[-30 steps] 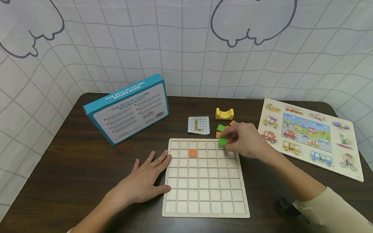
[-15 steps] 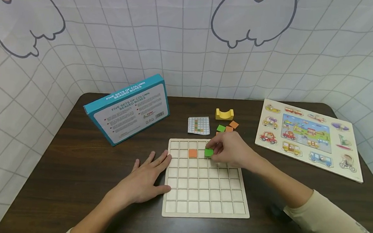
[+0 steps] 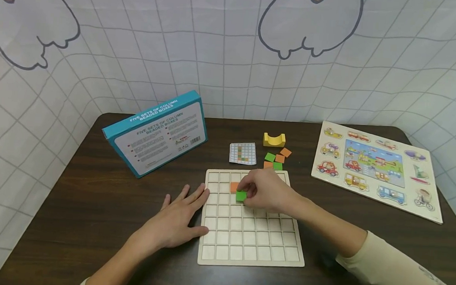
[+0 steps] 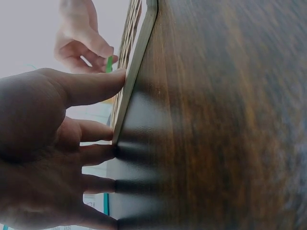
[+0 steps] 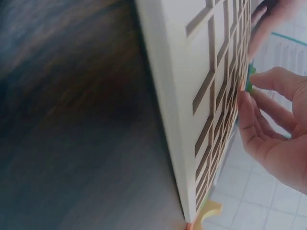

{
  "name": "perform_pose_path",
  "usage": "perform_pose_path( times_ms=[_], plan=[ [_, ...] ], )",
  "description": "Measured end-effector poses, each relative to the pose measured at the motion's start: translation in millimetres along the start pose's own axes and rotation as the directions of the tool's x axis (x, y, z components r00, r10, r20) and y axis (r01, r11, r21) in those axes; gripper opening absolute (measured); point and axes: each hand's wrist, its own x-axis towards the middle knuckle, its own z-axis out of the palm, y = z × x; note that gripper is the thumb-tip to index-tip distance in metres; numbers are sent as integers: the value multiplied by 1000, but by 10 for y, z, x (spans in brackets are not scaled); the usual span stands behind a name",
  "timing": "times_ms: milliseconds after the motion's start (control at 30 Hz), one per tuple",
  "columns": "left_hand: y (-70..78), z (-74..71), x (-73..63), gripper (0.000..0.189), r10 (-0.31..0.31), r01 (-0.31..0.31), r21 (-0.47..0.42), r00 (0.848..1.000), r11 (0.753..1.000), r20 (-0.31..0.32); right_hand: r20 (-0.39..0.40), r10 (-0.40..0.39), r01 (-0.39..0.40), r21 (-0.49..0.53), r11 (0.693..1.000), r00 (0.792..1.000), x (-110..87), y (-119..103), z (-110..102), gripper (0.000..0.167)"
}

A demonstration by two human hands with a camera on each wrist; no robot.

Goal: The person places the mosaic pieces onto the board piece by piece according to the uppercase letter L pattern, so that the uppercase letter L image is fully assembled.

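My right hand pinches a green square tile between thumb and fingers, close over the pale wooden grid board. An orange tile lies in a cell of the board's second row, partly covered by my right fingers. My left hand is spread flat, its thumb and fingertips at the board's left edge and on the table. In the left wrist view, the thumb touches the board's side. The right wrist view shows the green tile edge-on at my fingertips.
Behind the board lie several loose tiles, orange and green, near a yellow arched block. A small grid card is beside them. A blue box stands left; a vehicle puzzle board lies right.
My right hand has carried the green tile leftward and toward me, from the board's back right to beside the orange tile. My left hand has stayed in place.
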Motion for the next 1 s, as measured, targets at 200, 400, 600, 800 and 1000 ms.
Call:
perform_pose_path(
  times_ms=[200, 400, 600, 800, 1000],
  plan=[
    [0, 0, 7, 89, 5, -5, 0, 1000, 1000, -3, 13, -13, 14, -34, 999, 1000, 39, -72, 50, 21],
    [-1, -2, 5, 89, 4, -4, -1, 1000, 1000, -7, 20, -1, 2, -50, 999, 1000, 67, -100, 99, 21],
    [1, -6, 10, 89, 1, -1, 2, 1000, 1000, -8, 11, -12, 13, -87, 996, 1000, 79, -113, 119, 21],
    [2, -2, 11, 89, -1, 1, 3, 1000, 1000, -4, 0, -32, 31, -113, 993, 1000, 70, -124, 132, 22],
    [-1, 10, 2, 89, 6, -6, -6, 1000, 1000, -3, -9, -48, 46, -127, 991, 999, 48, -125, 149, 21]
  ],
)
